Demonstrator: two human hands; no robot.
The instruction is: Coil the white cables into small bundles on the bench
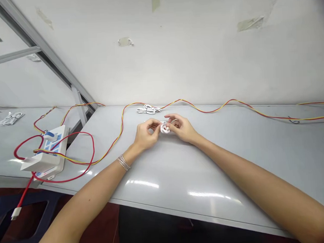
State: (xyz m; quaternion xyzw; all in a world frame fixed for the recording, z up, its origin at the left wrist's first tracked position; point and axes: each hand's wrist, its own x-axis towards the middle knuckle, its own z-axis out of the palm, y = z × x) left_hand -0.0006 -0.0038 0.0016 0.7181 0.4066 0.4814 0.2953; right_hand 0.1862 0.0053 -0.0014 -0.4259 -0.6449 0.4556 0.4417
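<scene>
White cable coil (165, 128) is held between both hands over the grey tabletop (180, 164). From my remote seat, I see the power strip (56, 144) off to the left, well apart from the hands, which seems to leave them room. Left hand (148, 133) pinches the coil's near side, likely to steady it. Just behind lies a tied bundle (148, 109), its band probably keeping the loops together. Right hand (182, 128) curls loosely, thumb at the coil's other side; I cannot tell whether it grips.
</scene>
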